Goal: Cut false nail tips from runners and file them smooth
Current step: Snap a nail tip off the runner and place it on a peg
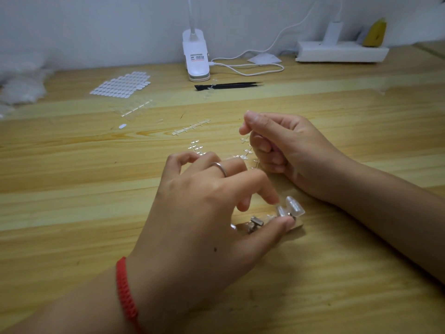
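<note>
My left hand [204,208] reaches over a small clear nail clipper [269,219] lying on the wooden table [72,213]; its thumb and index fingertip pinch at a clear nail tip [280,209] beside the clipper's clear plastic end [295,207]. My right hand [284,150] holds a clear runner [248,151] upright between thumb and curled fingers, its stubs hanging down toward the table. Bare runners lie at the centre [191,127] and just beyond my left fingers [196,147].
A sheet of adhesive nail tabs [121,85] and a full runner of tips [134,108] lie at back left. Black tweezers [228,86], a white clip lamp [196,56] with cable, and a power strip [342,51] line the back. Plastic bags [21,80] sit far left.
</note>
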`<action>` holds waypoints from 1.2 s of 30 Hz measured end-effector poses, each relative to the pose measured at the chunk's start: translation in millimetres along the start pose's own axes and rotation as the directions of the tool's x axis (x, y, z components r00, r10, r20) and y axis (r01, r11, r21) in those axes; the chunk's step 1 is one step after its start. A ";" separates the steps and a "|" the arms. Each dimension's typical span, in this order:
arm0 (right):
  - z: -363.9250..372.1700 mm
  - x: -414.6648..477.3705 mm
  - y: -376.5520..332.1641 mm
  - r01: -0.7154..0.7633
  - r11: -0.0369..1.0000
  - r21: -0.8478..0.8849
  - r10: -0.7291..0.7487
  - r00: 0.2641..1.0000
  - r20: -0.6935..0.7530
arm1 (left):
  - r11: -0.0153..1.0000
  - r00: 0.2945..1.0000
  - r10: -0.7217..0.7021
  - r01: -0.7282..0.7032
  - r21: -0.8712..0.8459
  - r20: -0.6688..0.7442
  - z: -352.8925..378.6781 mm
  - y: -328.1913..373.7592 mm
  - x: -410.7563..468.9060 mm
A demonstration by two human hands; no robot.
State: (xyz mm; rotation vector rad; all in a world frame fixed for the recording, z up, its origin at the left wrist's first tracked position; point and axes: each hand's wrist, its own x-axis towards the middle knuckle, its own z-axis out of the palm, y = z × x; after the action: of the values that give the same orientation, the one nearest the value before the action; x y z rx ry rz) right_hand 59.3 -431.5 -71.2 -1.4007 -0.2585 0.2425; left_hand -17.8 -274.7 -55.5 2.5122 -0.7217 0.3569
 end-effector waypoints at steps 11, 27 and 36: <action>-0.1 -0.4 -0.3 0.004 1.000 -0.020 -0.004 1.000 0.002 | 1.000 1.000 -0.010 0.010 0.012 0.009 1.2 1.4 -1.2; -0.3 -1.7 -6.5 -0.053 0.996 0.078 0.058 0.997 -0.055 | 0.920 0.979 -0.166 0.111 -0.375 -0.118 -31.3 -61.4 20.1; 0.9 -0.2 -5.1 -0.046 0.996 0.071 0.050 0.997 -0.053 | 0.988 0.980 0.144 -0.149 0.030 0.135 -13.1 -72.3 12.4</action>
State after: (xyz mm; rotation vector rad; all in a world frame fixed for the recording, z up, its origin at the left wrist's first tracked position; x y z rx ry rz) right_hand 58.9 -431.5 -65.9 -1.3431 -0.1696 0.2505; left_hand 31.1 -219.8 -68.0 2.5452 -0.9645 0.2596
